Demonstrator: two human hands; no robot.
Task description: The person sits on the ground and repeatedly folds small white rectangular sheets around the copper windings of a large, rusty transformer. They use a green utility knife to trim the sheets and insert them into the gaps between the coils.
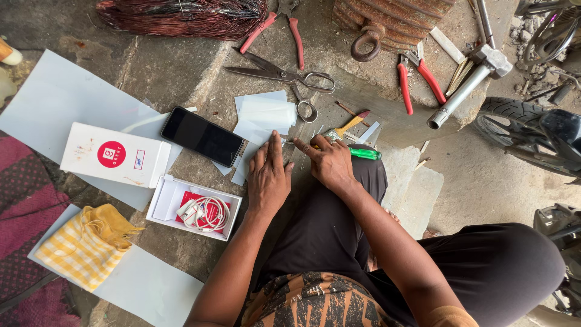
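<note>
Left hand [269, 177] flat, grip released, pinning a strip [298, 158] on the floor beside cut white sheets [265, 115]. Right hand [330, 162] clenched on a green pen [363, 154], tip on strip. Likely mid-marking; scissors [284, 75] lie idle, so cutting seems still ahead.

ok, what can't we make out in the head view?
- What the right hand grips: only a green handle shows; the fingers hide the rest.
- The sheet under the left hand: palm covers it.
- Motorcycle tyre: cut off by the right edge.
- Copper wire coil: cropped by the top edge.
</note>
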